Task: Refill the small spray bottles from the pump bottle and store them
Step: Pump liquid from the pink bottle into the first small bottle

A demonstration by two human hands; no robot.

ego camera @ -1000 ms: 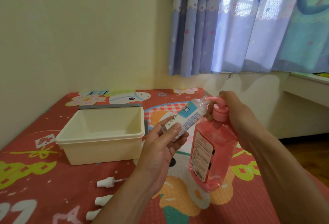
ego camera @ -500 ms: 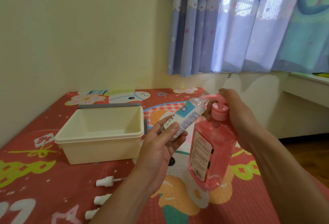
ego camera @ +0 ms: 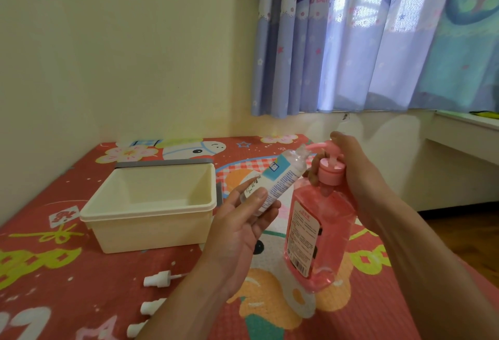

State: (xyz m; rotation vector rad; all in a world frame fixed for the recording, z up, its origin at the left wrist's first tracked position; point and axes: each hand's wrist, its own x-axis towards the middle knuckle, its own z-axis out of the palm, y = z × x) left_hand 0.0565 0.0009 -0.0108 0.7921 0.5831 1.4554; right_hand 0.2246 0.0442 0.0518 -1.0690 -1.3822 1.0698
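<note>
Cream bin (ego camera: 151,204) sits left of hands, looks empty. Pump bottle (ego camera: 318,237) upright on mat, R hand (ego camera: 351,175) grasping its pump head. L hand (ego camera: 243,229) grips small spray bottle (ego camera: 275,183), tilted, open neck at spout. Step: filling. Next, prob.: press pump w/ neck kept aligned. Three spray caps (ego camera: 159,279) below L hand.

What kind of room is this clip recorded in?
Probably a child's bedroom or playroom at home: a cartoon-print play mat covers the floor, cartoon-patterned curtains hang over the window, and a built-in white ledge runs beneath them.
</note>
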